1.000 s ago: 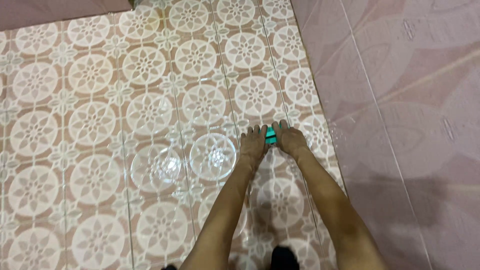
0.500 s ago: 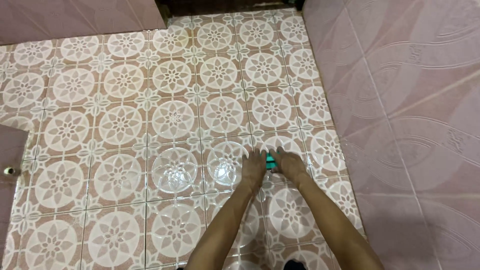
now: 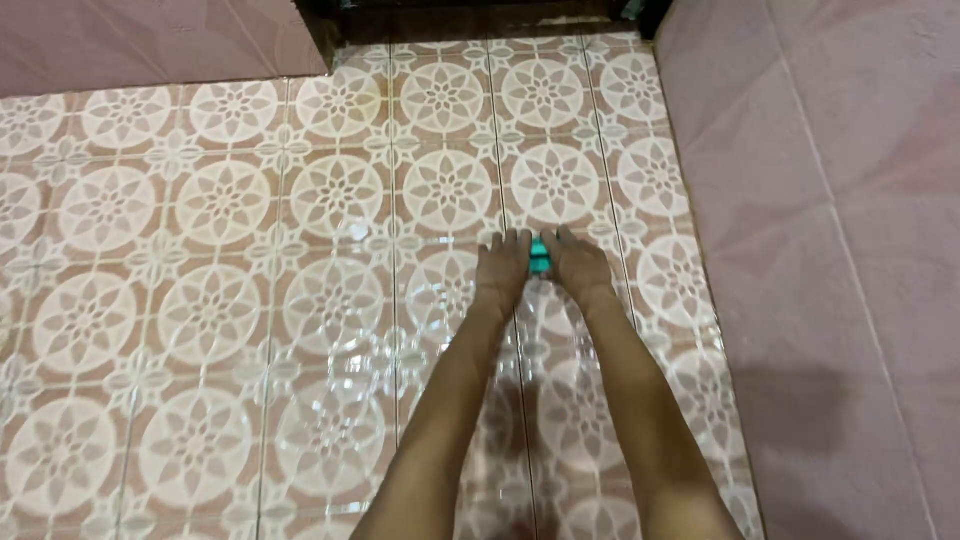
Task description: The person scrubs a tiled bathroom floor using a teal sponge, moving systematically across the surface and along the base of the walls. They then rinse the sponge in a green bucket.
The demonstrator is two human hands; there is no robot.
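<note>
Wet floral floor tiles (image 3: 220,300), pink wall (image 3: 830,200) at right. Left hand (image 3: 503,268) and right hand (image 3: 578,266) pressed together on green scrubber (image 3: 539,256). Shifted farther forward than 0.5 s ago.

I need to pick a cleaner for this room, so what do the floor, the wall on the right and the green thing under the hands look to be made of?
Floor: glazed ceramic tile, going by the grout lines, printed flower pattern and wet glare. Right wall: larger pink tiles with thin joints, duller sheen, probably ceramic too. Green thing: mostly hidden between the left hand and right hand; possibly plastic or sponge, cannot tell.
</note>
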